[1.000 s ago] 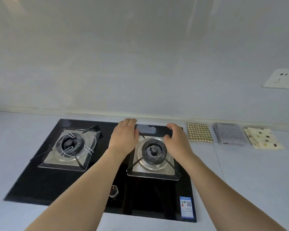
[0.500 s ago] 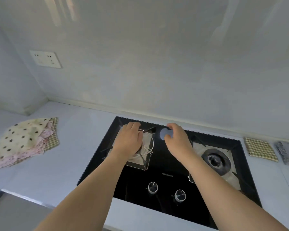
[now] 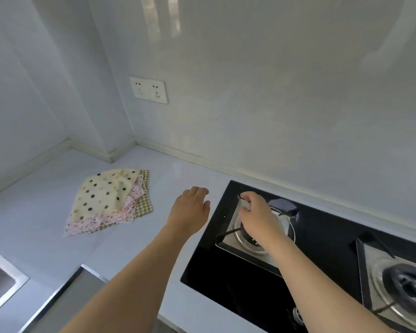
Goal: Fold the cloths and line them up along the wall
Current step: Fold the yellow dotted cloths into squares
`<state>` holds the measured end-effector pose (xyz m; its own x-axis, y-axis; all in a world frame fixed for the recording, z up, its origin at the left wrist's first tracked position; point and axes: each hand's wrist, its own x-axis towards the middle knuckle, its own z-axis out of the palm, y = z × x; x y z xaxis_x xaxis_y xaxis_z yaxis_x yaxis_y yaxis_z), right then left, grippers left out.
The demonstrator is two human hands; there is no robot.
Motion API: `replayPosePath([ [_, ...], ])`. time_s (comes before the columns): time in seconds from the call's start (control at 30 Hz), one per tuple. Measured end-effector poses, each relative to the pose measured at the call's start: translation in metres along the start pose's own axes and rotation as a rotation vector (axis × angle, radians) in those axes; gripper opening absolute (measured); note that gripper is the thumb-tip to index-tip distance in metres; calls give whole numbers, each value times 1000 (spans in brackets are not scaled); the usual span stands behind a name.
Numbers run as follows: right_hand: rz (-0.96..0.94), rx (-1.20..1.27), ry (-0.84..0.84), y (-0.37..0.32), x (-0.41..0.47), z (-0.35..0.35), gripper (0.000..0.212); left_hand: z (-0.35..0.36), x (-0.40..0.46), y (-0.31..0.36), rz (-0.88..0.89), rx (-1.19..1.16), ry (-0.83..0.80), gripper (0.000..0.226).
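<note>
Both the left hand [image 3: 190, 210] and right hand [image 3: 256, 216] are hovering loosely curled, holding nothing; reaching left of the gas hob [image 3: 322, 239] risks dragging apart the unfolded cloth pile [image 3: 108, 200].

Home kitchen: pale worktop [image 3: 187, 179] running into a corner, black glass gas hob [image 3: 322, 239] with two steel-ringed burners set in, double wall socket [image 3: 149, 90] on glossy splashback, steel sink rim [image 3: 12, 288] at left edge.

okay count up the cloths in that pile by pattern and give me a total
Polka-dot cream cloth: 1
Pink floral cloth: 1
Green checked cloth: 1
Total showing: 3; any others underneath are hidden.
</note>
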<state>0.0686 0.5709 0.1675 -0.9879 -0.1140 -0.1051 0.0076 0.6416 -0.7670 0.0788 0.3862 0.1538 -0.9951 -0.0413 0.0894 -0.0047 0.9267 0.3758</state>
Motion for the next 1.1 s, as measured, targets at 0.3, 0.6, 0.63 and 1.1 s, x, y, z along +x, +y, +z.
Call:
replayPosePath([
  [0.3, -77, -31, -95, -104, 61, 142, 43, -35, 35, -200, -112, 15, -39, 38],
  [0.6, -170, -48, -269, -145, 99, 298, 36, -29, 31, -365, -226, -13, -116, 35],
  [0.63, -190, -42, -280, -144, 103, 313, 37, -22, 30, -379, -222, -21, -117, 34],
  [1.1, -625, -201, -57, -82, 158, 442, 34, 53, 24, -462, 147, 8, 256, 45],
])
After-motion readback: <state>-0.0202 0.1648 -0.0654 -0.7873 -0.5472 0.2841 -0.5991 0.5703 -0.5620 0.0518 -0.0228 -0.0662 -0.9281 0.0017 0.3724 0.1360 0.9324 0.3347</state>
